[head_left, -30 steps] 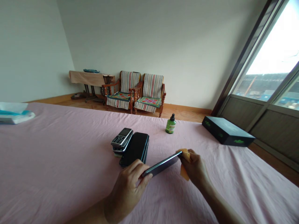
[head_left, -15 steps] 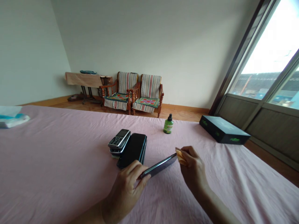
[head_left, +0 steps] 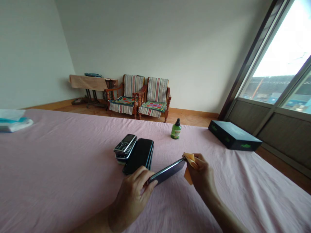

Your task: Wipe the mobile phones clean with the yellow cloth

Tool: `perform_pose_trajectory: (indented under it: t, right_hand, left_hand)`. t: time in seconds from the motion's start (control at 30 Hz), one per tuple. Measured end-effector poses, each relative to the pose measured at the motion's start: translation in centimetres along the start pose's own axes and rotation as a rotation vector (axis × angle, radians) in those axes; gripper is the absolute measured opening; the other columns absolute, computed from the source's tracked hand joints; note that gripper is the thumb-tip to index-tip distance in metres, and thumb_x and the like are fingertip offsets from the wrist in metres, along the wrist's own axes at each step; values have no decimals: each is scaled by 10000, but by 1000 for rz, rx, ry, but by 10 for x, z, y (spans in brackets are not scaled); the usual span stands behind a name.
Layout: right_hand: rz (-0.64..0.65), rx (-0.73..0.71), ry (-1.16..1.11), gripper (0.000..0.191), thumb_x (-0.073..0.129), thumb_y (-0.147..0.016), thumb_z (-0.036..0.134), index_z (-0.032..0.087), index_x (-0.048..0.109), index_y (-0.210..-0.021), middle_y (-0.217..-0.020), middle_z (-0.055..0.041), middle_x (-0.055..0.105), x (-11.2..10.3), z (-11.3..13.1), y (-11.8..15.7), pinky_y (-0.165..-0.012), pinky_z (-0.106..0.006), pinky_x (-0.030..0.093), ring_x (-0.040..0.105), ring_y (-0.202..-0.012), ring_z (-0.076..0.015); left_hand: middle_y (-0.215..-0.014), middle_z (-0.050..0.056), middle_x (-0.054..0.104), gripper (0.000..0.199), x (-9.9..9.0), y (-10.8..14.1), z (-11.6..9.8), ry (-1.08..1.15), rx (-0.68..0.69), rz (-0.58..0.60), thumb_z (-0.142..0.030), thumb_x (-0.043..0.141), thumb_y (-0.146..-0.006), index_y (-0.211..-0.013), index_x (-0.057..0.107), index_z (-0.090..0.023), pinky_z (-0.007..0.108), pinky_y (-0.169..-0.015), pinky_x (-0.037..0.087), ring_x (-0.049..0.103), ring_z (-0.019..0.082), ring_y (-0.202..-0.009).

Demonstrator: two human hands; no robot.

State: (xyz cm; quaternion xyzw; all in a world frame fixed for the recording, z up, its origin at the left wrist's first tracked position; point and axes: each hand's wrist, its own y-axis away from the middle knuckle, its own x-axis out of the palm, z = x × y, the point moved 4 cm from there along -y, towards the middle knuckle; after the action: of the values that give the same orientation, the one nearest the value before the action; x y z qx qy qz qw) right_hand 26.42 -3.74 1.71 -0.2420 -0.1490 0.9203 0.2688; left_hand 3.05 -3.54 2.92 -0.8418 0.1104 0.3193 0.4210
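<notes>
Gripping a phone, tilted above the pink sheet, in my left hand, I pinch an orange cloth at its far end with my right hand; stacked phones nearby.

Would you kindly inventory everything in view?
sheet: 1, pink, across foreground
held device: 1, dark, above sheet
cloth: 1, orange, at held device's end
keypad phone: 1, black-silver, atop pile
flat devices: 2+, black, beside pile
bottle: 1, green, on sheet
box: 1, black, sheet's right
packet: 1, white-blue, sheet's left
chairs: 2, brown, by wall
covered table: 1, tan, on floor
bundle: 1, blue, on table
window: 1, grey frame, right
left hand: 1, bare, gripping device
right hand: 1, bare, pinching cloth
</notes>
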Motion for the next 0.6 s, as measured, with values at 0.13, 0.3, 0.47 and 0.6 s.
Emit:
perform_pose_trajectory:
  t: [0.13,0.3,0.47,0.6]
  right_hand:
    - [65,108,-77,287,613,-730,351,173,578,-507,-643,-5,510,8,-21,-3,-438,-232,343,487,-504,-126]
    - [93,197,-194,264,652,-661,372,170,574,-511,-585,15,477,12,-28,-5,-442,-238,330,448,-488,-118]
    - [75,292,-319,210,661,-625,354,145,640,-615,-566,26,484,6,-19,-5,-473,-231,320,414,-508,-105]
    - [92,375,-403,204,692,-612,332,132,659,-629,-511,38,485,5,-19,-3,-474,-223,299,390,-488,-91]
  left_hand:
    - [-777,13,591,130,-3,-1,-3,-18,1,-18,-162,486,-929,-898,609,-193,248,-616,429,589,154,-670]
    - [-758,17,577,126,-9,-3,-1,14,-45,-66,-199,489,-941,-906,609,-176,244,-613,431,582,154,-668]
    - [-725,2,550,114,-10,-3,5,104,-155,-114,-250,535,-931,-894,605,-168,231,-602,433,557,140,-637]
    - [-714,-3,542,147,-9,-4,6,185,-200,-122,-293,546,-924,-873,604,-167,229,-598,442,550,137,-631]
